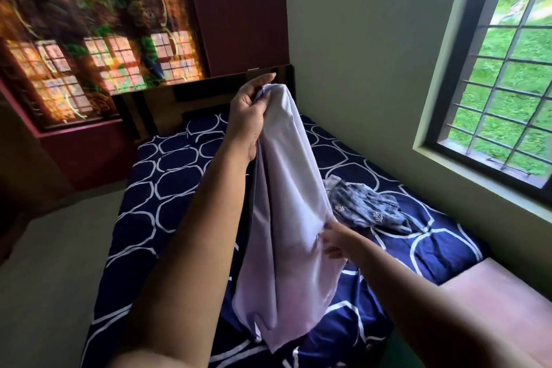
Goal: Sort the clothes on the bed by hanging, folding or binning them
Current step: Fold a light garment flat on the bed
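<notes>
Head view:

- A lilac cloth is held up above the bed, and it hangs down in one long fold; its lower end reaches the sheet near the foot of the bed.
- The top of the cloth is gripped by the left hand, which is raised high in front of the headboard. The fingers are curled round the bunched fabric, with the thumb pointing up.
- The right hand is seen lower, at the right edge of the cloth. The fabric is touched by its fingers, but this hand is blurred, so it cannot be told whether the cloth is pinched or only touched.
- A blue patterned garment is left crumpled on the bed, near the wall side, just behind the right hand and apart from the lilac cloth.
- The bed is covered with a navy sheet with white curved lines.
- A barred window is seen on the right wall, with green grass outside.
- A large colourful picture is seen on the wall at the left, beside the headboard.
</notes>
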Motion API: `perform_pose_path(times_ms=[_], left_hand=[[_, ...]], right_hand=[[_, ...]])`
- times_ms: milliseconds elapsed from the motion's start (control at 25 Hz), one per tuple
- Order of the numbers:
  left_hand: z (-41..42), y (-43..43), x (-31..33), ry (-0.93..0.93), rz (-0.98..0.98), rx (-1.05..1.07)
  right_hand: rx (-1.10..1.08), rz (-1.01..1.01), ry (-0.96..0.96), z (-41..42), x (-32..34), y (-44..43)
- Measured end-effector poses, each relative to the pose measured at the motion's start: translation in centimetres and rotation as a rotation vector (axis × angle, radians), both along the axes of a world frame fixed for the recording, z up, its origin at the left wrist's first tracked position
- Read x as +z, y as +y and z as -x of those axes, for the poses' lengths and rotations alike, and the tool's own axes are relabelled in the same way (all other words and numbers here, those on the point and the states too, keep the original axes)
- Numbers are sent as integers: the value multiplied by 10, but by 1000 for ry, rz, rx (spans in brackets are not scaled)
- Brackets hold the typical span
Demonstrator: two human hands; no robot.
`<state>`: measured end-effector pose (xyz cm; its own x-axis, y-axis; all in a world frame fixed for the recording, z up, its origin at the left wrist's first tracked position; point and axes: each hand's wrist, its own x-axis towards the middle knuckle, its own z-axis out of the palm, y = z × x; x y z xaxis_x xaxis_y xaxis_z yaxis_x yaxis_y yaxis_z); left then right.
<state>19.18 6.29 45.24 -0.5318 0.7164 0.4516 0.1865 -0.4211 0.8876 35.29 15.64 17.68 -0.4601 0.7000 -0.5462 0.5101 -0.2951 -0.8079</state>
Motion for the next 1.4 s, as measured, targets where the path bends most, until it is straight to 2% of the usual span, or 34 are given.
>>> perform_pose_path(times_ms=[80,120,160,240,320,400,440,560,680,880,1000,1120,1320,1400], left_hand=[[-3,-6,10,-38,-40,-14],[-3,-10,14,-69,-55,-29],[-3,-14,19,-107,-74,-47],[-6,-22,32,-175,-132,-79],[-9,-28,42,-202,-172,-56],[-6,-34,46,-247,-183,-33],[-3,-38,44,-274,-176,-31],[10,-51,38,-310,-160,-26],[33,-69,38,-263,-178,119],[122,-109,-2,-224,-47,492],[158,-129,-31,-195,63,627],[176,-141,-57,-180,165,649],[192,-149,-76,-182,227,614],[192,-150,-75,-166,266,602]], right_hand=[[-49,46,-35,-12,-15,-4],[-120,-3,-3,-18,-16,-7],[-211,-136,30,-25,-24,0],[-396,-343,-26,-38,-33,19],[-447,-144,-19,-42,-45,27],[-292,162,88,-33,-51,11],[-238,246,145,-25,-52,3],[-156,312,267,-1,-54,-13],[-88,393,326,14,-42,-19],[-51,359,460,28,-6,0],[-108,299,487,33,22,16],[-145,256,463,35,41,34],[-7,303,300,19,66,44],[46,232,267,16,68,50]])
